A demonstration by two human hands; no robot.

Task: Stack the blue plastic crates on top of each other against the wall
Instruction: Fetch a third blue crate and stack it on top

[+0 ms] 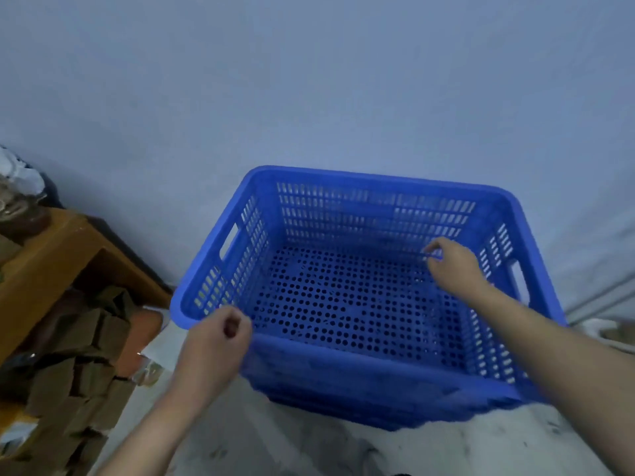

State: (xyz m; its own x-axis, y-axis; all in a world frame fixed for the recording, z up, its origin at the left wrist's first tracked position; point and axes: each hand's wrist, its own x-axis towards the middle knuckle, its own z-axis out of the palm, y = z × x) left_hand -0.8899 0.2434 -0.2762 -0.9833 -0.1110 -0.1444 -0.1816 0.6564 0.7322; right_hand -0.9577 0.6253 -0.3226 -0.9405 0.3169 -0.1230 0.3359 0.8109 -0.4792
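A blue plastic crate [360, 187] with slotted walls and a perforated floor stands against the pale wall. The rims of further blue crates [343, 403] show beneath it, so it sits on top of a stack. My left hand [214, 348] is at the crate's near left corner, just outside the rim, fingers curled into a loose fist with nothing in them. My right hand [453, 266] reaches over the crate's inside near the right wall, fingertips pinched together. A thin blue sliver shows at those fingertips; whether it is held is unclear.
A wooden table [58, 255] stands to the left, with stacked cardboard boxes [75, 372] under it and jars on top. The floor [309, 448] in front is light and mottled. A pale object [608, 333] lies on the floor at the right edge.
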